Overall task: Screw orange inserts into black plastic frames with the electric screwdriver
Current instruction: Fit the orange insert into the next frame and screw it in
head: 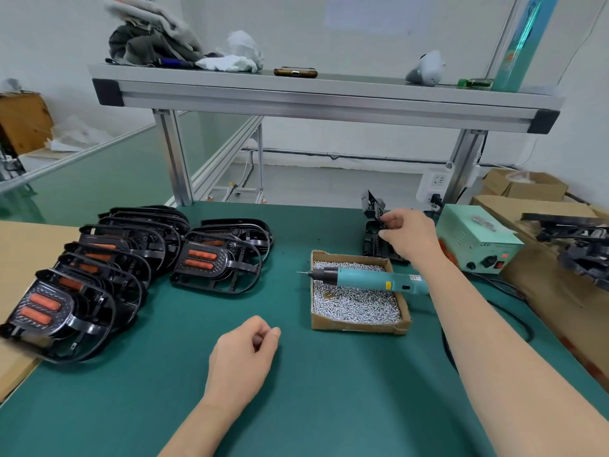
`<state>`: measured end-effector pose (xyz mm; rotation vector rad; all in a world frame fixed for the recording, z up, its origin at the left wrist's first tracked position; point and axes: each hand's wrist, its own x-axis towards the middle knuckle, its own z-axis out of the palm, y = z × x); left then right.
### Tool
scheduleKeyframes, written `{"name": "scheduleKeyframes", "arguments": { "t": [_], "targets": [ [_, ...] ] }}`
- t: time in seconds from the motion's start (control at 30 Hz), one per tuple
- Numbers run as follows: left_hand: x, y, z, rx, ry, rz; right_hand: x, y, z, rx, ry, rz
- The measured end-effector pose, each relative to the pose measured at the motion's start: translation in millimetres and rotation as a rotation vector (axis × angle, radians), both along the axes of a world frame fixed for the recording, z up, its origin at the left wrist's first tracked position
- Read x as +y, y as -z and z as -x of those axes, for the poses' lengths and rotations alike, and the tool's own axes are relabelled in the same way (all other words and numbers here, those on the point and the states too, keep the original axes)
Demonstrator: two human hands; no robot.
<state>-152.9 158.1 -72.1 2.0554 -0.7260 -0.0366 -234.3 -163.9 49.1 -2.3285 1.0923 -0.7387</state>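
Note:
Black plastic frames with orange inserts (201, 260) lie in overlapping rows at the left of the green table (230, 407). The teal electric screwdriver (369, 278) rests across a cardboard box of small silver screws (357, 305), tip pointing left. At the back right, my right hand (407, 234) pinches the top of a black plastic part (374, 206) that stands upright on a small stack of black parts. My left hand (242, 354) rests on the table in front, fingers loosely curled and holding nothing.
A green power supply box (478, 239) stands right of the stack, its cables running along the table's right edge. Cardboard boxes with more black frames (580, 249) sit at the far right. An aluminium shelf (313, 97) spans overhead on posts.

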Motion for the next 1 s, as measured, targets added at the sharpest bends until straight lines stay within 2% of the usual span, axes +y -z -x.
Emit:
{"name": "scheduleKeyframes", "arguments": {
  "t": [0.27,0.4,0.47,0.63,0.83,1.0],
  "targets": [
    [6,-15,9,0.155,0.14,0.17,103,4,21,-0.548,-0.236,-0.377],
    [9,-18,11,0.268,0.184,0.284,157,26,25,-0.719,-0.354,-0.514],
    [9,-19,11,0.304,0.197,0.343,176,41,25,-0.72,-0.377,-0.537],
    [9,-18,9,0.37,0.212,0.429,202,71,18,-0.609,-0.393,-0.441],
    [11,-16,4,0.398,0.275,0.398,220,89,9,-0.556,-0.469,-0.158],
    [13,-17,4,0.384,0.307,0.349,220,97,8,-0.54,-0.5,-0.077]
  ]
}}
